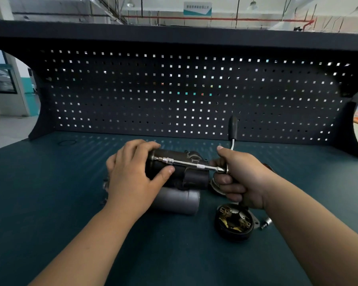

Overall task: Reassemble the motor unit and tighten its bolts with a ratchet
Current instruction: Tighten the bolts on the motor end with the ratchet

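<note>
While left hand (pixel 130 178) grips motor (pixel 194 177) — right hand (pixel 243 178) seemingly holds ratchet (pixel 186 164)

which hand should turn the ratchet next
Right. The right hand grips the ratchet, whose extension lies along the motor unit to its left end; the left hand grips that body, steadying it.

Ratchet (pixel 194 165) lying along the motor unit (pixel 186 176).
Your left hand (pixel 132 178) grips the unit's dark end; your right hand (pixel 242 180) grips the ratchet's handle. An open brush cap (pixel 234 222) sits near your right wrist.
</note>
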Motion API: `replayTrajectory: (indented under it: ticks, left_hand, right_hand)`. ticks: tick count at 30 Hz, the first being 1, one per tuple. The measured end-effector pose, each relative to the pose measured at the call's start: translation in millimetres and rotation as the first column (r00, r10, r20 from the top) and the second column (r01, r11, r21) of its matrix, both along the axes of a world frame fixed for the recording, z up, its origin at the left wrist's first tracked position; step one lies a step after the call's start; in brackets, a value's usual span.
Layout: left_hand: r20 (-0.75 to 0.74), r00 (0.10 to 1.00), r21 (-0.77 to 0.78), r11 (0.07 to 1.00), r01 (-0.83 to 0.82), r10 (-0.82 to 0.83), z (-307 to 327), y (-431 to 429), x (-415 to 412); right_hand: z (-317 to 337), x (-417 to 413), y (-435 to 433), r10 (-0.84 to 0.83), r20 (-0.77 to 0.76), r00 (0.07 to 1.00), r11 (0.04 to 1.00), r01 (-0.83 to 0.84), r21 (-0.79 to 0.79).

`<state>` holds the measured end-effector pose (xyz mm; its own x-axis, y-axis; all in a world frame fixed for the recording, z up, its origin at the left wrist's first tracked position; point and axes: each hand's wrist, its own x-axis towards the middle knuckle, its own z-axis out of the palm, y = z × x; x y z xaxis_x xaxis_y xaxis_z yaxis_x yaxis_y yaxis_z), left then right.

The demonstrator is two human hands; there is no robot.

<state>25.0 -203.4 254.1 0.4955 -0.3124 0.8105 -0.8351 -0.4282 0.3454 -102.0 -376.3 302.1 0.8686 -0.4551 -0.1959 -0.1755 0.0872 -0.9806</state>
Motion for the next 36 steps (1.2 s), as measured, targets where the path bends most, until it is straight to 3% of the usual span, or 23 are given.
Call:
replayTrajectory:
  ticks: [4, 6, 7, 9, 11, 12, 13, 17, 20, 27, 36]
  left_hand:
    - [0.004, 1.0, -0.016, 1.0, -0.007, 0.007, -0.4, 0.6, -0.4]
    - [0.004, 1.0, -0.017, 1.0, -0.006, 0.006, -0.8, 0.6, -1.0]
    - [0.001, 1.0, -0.016, 1.0, -0.006, 0.006, -0.8, 0.7, -1.4]
    - [-0.003, 1.0, -0.014, 1.0, -0.006, 0.006, -0.2, 1.5, -2.0]
    - [-0.005, 1.0, -0.013, 1.0, -0.004, 0.004, 0.3, 2.0, -2.3]
    - [-0.006, 1.0, -0.011, 1.0, -0.003, 0.003, 0.3, 1.9, -2.5]
    - [-0.008, 1.0, -0.009, 1.0, -0.003, 0.003, 0.2, 1.7, -2.7]
    - [-0.005, 1.0, 0.001, 1.0, -0.015, 0.015, 0.2, 0.9, -2.7]
    - [-0.021, 1.0, 0.002, 1.0, -0.015, 0.015, 0.5, 1.1, -3.2]
    - [-0.031, 0.999, 0.009, 1.0, -0.016, 0.017, 0.9, 0.4, -4.1]
    - [0.011, 1.0, -0.022, 1.0, 0.011, -0.011, -2.0, 1.8, 0.9]
  right_hand:
    - [-5.0, 3.0, 0.3, -0.01, 0.044, 0.999, 1.0, 0.01, 0.004]
    - [-19.0, 6.3, -0.2, -0.084, 0.199, 0.976, 0.943, 0.143, -0.302]
    - [-26.1, 7.1, -1.1, -0.097, 0.341, 0.935, 0.828, 0.266, -0.494]
    - [-35.8, 5.9, -9.4, 0.089, 0.579, 0.81, 0.491, 0.47, -0.733]
    - [-41.1, 2.8, -21.0, 0.273, 0.556, 0.785, 0.217, 0.513, -0.831]
    - [-42.9, 2.2, -25.3, 0.291, 0.532, 0.795, 0.142, 0.514, -0.846]
    - [-44.3, 2.1, -26.8, 0.282, 0.528, 0.801, 0.126, 0.515, -0.848]
    - [-43.7, 2.8, -10.8, 0.178, 0.613, 0.77, 0.34, 0.536, -0.772]
    - [-37.6, 4.0, -3.3, 0.072, 0.596, 0.8, 0.438, 0.511, -0.739]
    - [-30.4, 2.9, 6.8, -0.116, 0.453, 0.884, 0.615, 0.422, -0.666]
    - [-2.7, -6.8, 10.0, -0.068, 0.253, 0.965, 0.745, 0.218, -0.631]
